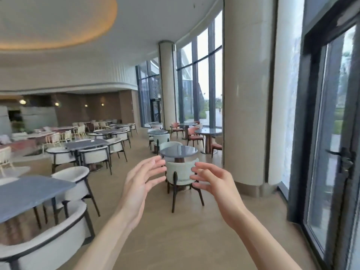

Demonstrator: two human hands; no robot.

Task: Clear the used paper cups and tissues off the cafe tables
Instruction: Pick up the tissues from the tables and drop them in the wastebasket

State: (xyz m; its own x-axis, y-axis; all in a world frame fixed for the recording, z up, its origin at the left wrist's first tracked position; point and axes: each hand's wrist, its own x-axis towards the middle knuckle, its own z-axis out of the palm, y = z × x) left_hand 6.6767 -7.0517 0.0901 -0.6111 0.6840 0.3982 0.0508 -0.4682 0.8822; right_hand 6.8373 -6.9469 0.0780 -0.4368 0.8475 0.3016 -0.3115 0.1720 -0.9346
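Observation:
Both my hands are raised in front of me over the cafe floor, palms facing each other. My left hand (143, 179) has its fingers stretched and apart, holding nothing. My right hand (211, 179) has its fingers curled loosely and apart, also empty. Behind them stands a small round grey table (178, 151) whose top looks bare. A small pale object (92, 140) lies on a dark rectangular table (85, 144) farther left; it is too small to identify. No paper cup or tissue is clearly visible.
A pale green chair (182, 175) stands right behind my hands. A blue-grey table (29, 193) and white chairs (44, 244) sit at near left. A thick column (246, 114) and glass doors (331, 133) line the right. Wooden floor runs ahead between them.

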